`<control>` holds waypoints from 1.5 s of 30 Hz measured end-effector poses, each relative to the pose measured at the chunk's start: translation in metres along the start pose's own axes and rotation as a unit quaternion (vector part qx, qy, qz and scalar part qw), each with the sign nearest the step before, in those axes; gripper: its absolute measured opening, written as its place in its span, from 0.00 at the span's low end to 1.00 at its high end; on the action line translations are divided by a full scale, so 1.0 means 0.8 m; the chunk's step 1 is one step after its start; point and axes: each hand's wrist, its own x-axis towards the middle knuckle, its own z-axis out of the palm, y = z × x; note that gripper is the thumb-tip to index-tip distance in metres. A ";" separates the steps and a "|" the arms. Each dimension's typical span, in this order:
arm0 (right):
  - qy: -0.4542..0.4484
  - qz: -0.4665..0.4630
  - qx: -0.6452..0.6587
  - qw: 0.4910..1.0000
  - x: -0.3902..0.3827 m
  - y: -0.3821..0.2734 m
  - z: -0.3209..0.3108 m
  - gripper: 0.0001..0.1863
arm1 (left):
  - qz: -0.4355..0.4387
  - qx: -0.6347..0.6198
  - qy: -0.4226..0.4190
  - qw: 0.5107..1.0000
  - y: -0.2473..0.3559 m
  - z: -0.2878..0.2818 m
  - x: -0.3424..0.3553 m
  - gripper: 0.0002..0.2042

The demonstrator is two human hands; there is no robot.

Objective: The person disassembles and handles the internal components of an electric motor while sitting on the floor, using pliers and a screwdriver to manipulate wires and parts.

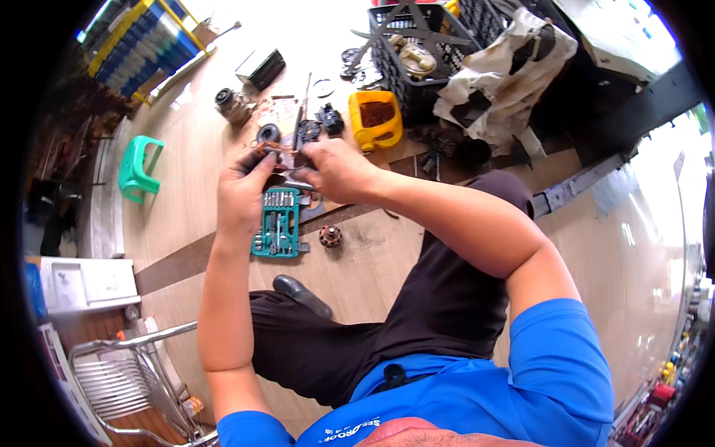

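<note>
Both hands meet above the floor in the upper middle of the view. My left hand pinches a small dark part with copper-coloured wire along its upper edge; its exact kind is hard to tell. Beside it, my right hand is closed with thumb and fingers at the part's right side, and what lies in its grip is hidden. Just below the hands lies an opened green socket set case with rows of sockets and a ratchet. A small round rotor-like part sits to its right.
Past my hands are a cylindrical metal motor part, a black ring, a cut yellow jug and a black crate. A green stool stands left, a metal-framed chair lower left. A stained cloth hangs right.
</note>
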 end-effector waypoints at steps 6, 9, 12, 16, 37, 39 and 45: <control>0.010 -0.007 -0.031 0.999 -0.005 0.008 0.004 0.16 | 0.006 -0.006 0.022 1.000 -0.011 0.014 -0.001 0.07; -0.010 0.003 -0.051 0.999 -0.006 0.003 0.002 0.16 | 0.000 -0.007 0.015 1.000 -0.009 0.012 -0.003 0.07; -0.039 -0.003 -0.060 0.997 -0.005 0.005 0.009 0.14 | -0.016 -0.040 -0.005 0.999 -0.007 0.007 -0.003 0.07; -0.041 -0.022 -0.076 0.996 0.000 0.005 0.018 0.13 | -0.017 -0.050 -0.010 0.999 0.001 0.003 -0.005 0.07; -0.036 -0.036 -0.107 0.993 0.000 0.000 0.013 0.08 | 0.042 -0.024 0.045 0.998 -0.020 0.002 0.006 0.09; -0.040 -0.045 -0.120 0.991 0.002 -0.002 0.018 0.08 | 0.033 -0.017 0.052 0.998 -0.021 -0.006 0.006 0.09; 0.008 -0.057 -0.103 0.993 0.000 0.008 0.026 0.07 | 0.029 -0.006 0.056 0.998 -0.014 0.005 0.003 0.08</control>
